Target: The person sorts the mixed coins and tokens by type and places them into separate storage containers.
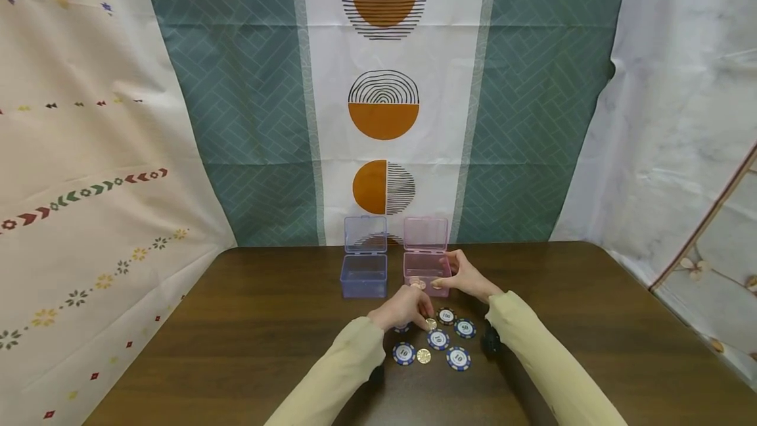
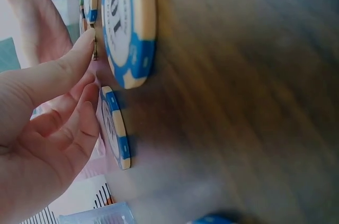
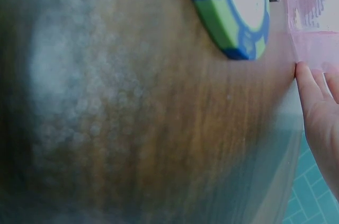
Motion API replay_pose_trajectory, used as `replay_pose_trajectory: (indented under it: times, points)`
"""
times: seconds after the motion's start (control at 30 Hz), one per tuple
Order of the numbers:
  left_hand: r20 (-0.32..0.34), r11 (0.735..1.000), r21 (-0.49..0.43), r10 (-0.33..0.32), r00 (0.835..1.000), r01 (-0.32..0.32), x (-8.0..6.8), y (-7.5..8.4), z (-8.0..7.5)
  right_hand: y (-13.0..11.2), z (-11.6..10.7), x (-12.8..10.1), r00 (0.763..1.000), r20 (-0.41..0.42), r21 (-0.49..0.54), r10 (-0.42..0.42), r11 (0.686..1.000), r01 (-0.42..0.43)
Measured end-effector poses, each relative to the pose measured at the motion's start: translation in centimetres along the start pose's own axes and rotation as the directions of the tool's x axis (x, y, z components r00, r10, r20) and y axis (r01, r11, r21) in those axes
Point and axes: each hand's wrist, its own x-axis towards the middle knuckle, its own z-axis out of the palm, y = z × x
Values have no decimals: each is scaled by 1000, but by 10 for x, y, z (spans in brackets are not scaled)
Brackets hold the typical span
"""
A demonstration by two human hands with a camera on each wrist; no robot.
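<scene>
Head view first. Dark brown wooden table (image 1: pixel 248 321) in front of patterned curtains. At the back, side by side with lids up: clear blue plastic box (image 1: pixel 363 276) and clear pink plastic box (image 1: pixel 426 267), with a few gold coins inside the pink one. Nearer, a loose spread of round poker chips (image 1: pixel 438 339), mostly blue-edged, plus a flat gold coin (image 1: pixel 423 355) among them. Left hand (image 1: pixel 405 307) low over the spread, fingertips down on a second small gold coin (image 1: pixel 431 324). Right hand (image 1: pixel 467 275) at the pink box's front right corner, thumb above the rim and fingers lower; cannot tell whether a coin sits between them.

Left wrist view next. Shows a fingertip (image 2: pixel 82 49) touching the edge of the small gold coin, seen edge-on beside a blue-and-cream chip marked 10 (image 2: pixel 130 23). Other fingers curled behind, off the coin. No clear pinch yet; cannot tell whether held or merely touched.

Right wrist view last. Blurred wood, a blue-and-green chip (image 3: pixel 233 7), and fingertips (image 3: pixel 310 83) laid against the pink box wall. Grip not readable here either.

Judged from this: sorting gold coins out of the chips into the pink box, currently at the pick-up. Calls next for a firm pinch on the thin coin without nudging neighbouring chips, then a lift to the pink box.
</scene>
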Motion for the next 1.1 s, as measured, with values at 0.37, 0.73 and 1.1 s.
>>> replay_pose_trajectory:
  times: [0.37,0.73,1.1]
  points:
    - [13,1000,18,23,1000,-23,1,-1,2,2,1,0,1000,11,9,20,1000,-20]
    - [-8,996,81,39,999,-38,1,5,0,5,-1,2,996,24,9,-82,997,81]
    - [-30,999,32,33,999,-32,-1,8,-1,2,-1,1,1000,20,34,0,999,-1]
